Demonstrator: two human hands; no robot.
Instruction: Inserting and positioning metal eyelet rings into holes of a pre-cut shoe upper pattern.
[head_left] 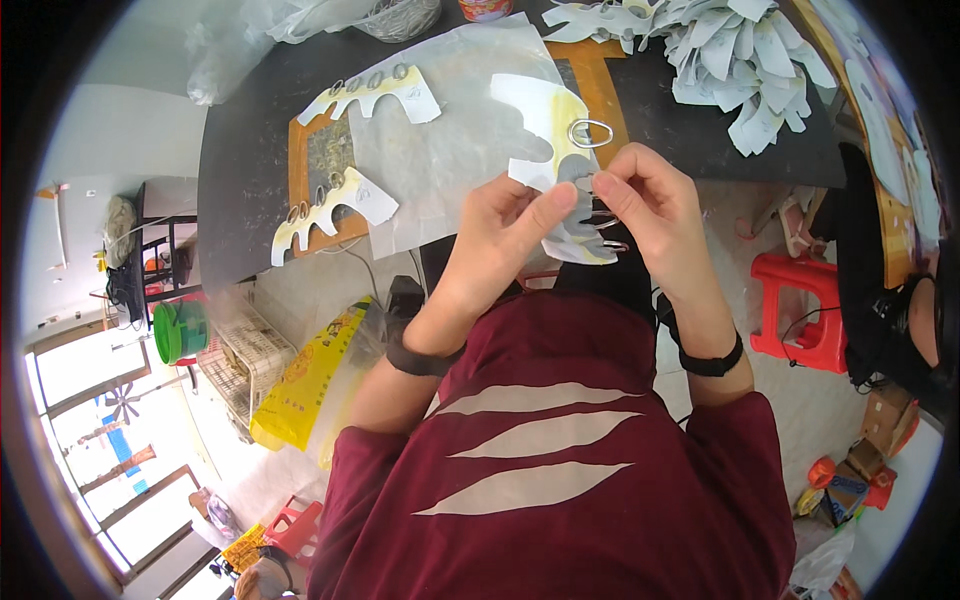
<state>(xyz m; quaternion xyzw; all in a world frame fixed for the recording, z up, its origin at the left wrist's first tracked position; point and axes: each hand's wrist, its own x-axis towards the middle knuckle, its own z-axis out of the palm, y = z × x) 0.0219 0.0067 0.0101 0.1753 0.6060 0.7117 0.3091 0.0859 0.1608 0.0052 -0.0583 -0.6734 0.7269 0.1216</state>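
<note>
My left hand (505, 232) and my right hand (650, 200) together hold a white wavy-edged card (548, 130) with a yellow stain, above the table's near edge. An oval metal ring (591, 133) sits on the card near its top. My right fingers pinch another metal ring at the card's lower part, beside my left thumb. Two similar cards with rings lie on the table: one (375, 92) farther back, one (325, 210) nearer the left.
The dark table (250, 150) carries a clear plastic sheet (450, 140), an orange frame (598, 85) and a heap of white cards (740, 60) at the back right. A red stool (805, 310) stands at right, a yellow bag (310, 380) at lower left. Another person (900, 320) sits at far right.
</note>
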